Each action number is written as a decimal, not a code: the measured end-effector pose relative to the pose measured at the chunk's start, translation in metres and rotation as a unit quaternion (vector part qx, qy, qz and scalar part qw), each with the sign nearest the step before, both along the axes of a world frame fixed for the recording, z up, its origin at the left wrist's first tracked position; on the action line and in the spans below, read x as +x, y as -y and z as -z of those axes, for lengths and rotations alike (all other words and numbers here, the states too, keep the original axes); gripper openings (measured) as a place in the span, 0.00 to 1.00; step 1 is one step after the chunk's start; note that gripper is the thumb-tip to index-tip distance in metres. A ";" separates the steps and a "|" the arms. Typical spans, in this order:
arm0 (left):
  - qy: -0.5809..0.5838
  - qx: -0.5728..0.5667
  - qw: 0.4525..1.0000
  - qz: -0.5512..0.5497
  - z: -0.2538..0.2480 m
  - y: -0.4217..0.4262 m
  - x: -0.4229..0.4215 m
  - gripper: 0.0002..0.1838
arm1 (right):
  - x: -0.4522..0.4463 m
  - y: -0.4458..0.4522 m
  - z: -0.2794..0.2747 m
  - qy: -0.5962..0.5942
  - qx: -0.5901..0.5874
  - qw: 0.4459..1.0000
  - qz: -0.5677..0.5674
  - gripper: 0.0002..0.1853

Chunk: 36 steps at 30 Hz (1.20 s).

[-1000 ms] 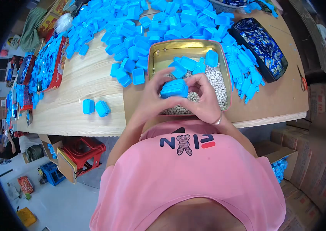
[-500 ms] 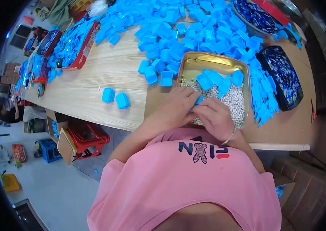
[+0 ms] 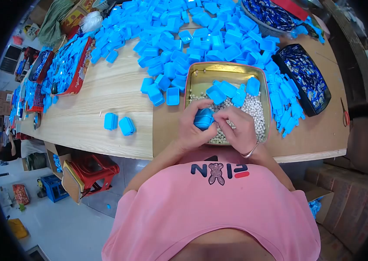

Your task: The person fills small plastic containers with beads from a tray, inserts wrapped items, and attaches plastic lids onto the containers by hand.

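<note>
My left hand (image 3: 192, 129) is wrapped round a small blue plastic box (image 3: 203, 119), held above the near part of a gold-lined tin (image 3: 225, 68). At the box's right side, the fingers of my right hand (image 3: 239, 128) are pinched together; what lies between them is hidden. Small whitish beads (image 3: 253, 114) cover much of the tin's floor. On the beads lie several loose blue pieces, among them an open blue tray (image 3: 215, 94).
Blue trays (image 3: 219, 41) are heaped behind the tin. Blue flat parts (image 3: 285, 104) lie to its right, beside a black bin (image 3: 308, 78) of shiny dark-blue pieces. Two closed blue boxes (image 3: 118, 123) sit on the left. Scissors (image 3: 345, 114) rest near the right edge.
My left hand has turned and opened round the blue box, which shows more now. My right fingers have stayed pinched beside it. The whole view has shifted slightly.
</note>
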<state>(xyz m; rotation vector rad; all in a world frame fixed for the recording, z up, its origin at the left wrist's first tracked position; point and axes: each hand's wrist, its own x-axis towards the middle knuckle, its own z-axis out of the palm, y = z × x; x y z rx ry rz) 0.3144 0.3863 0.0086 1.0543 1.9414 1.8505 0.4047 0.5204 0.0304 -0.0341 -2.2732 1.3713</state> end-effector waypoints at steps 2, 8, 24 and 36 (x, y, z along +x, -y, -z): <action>-0.029 0.012 0.999 -0.014 -0.004 0.003 0.003 0.25 | 0.002 0.003 0.007 -0.056 0.079 0.995 -0.006 0.07; -0.061 -0.004 0.998 0.012 -0.026 0.025 0.005 0.23 | 0.004 0.015 0.005 0.048 -0.109 0.991 -0.069 0.06; -0.270 -0.338 0.869 -0.241 0.048 0.109 -0.082 0.17 | -0.040 -0.068 0.035 0.207 -0.335 0.911 -0.125 0.19; 0.299 -0.045 0.950 0.079 0.007 0.000 -0.022 0.21 | 0.012 -0.053 0.014 0.144 0.072 0.987 -0.001 0.13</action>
